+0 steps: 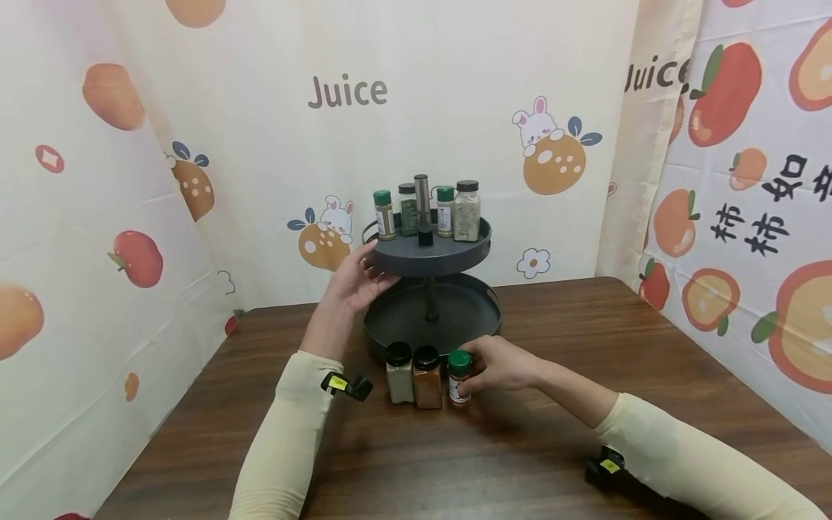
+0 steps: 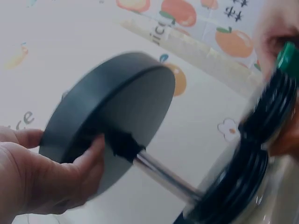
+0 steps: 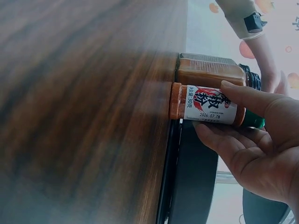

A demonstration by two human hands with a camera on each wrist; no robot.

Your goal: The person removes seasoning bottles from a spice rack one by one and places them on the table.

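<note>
A dark two-tier turntable rack (image 1: pixel 430 261) stands on the table. My left hand (image 1: pixel 356 283) grips the left rim of its upper tray; in the left wrist view, fingers of the left hand (image 2: pixel 56 177) reach under that tray (image 2: pixel 112 93). In front of the lower tray, my right hand (image 1: pixel 503 363) holds a small green-capped spice jar (image 1: pixel 458 386) with red powder. The right wrist view shows the right thumb on the white label of the jar (image 3: pixel 210 105) and the other fingers behind it. The jar is upright, its base at the tabletop.
Two black-capped jars, one pale (image 1: pixel 400 383) and one orange-brown (image 1: pixel 427 386), stand just left of the green-capped jar. Several spice jars, including a large pale one (image 1: pixel 466 213), stand on the upper tray around a central post (image 1: pixel 422 202). Printed curtains (image 1: pixel 455 87) hang behind the wooden table (image 1: pixel 552 433).
</note>
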